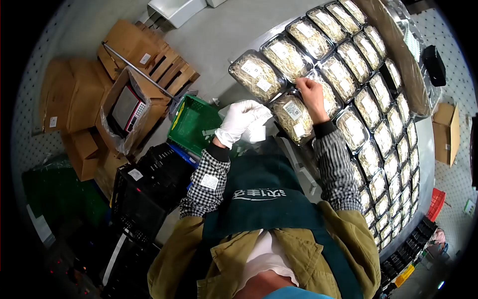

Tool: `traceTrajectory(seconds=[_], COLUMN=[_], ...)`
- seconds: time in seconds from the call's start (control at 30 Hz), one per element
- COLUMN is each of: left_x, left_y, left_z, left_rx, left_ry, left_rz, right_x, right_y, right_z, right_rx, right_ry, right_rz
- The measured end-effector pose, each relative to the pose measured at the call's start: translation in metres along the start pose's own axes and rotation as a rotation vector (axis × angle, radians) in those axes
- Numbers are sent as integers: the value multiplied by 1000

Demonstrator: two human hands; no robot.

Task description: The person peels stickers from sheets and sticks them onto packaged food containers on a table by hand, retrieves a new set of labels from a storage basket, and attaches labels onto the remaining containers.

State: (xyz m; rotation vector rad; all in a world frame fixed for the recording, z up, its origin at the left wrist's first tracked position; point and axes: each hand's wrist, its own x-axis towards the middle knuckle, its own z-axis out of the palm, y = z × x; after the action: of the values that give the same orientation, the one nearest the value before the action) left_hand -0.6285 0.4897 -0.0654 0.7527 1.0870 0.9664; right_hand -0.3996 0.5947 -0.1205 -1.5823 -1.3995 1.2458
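Observation:
My left hand (240, 121), in a white glove, is closed on white paper labels (257, 133) that hang below the fingers. My right hand (311, 95) is bare, with its fingers pinched together over the corner where several packs meet. Whatever lies between those fingertips is too small to make out. Just under it sits a clear-topped pack of bean sprouts (286, 122) bearing white labels. Another labelled sprout pack (255, 74) lies beyond, to the left of the right hand.
Rows of similar sprout packs (381, 134) cover the metal table on the right. A green crate (186, 122) stands left of my left hand. Further left are cardboard boxes (79, 94), a wooden pallet (174, 67) and a scale (128, 109) in an open carton. Black crates (142, 184) sit nearer.

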Motion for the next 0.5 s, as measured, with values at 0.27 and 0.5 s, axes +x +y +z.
traceTrajectory(seconds=[0.27,0.5], left_x=[28,38], left_y=[4,11], left_z=[-4,3], left_rx=[-127,-110], left_ry=[277,5], left_rz=[41,42], right_x=[-5,40], right_y=[-75,5], right_z=[30,8], right_rx=[76,-161], right_ry=[-718,-10], right_rz=[21,-114])
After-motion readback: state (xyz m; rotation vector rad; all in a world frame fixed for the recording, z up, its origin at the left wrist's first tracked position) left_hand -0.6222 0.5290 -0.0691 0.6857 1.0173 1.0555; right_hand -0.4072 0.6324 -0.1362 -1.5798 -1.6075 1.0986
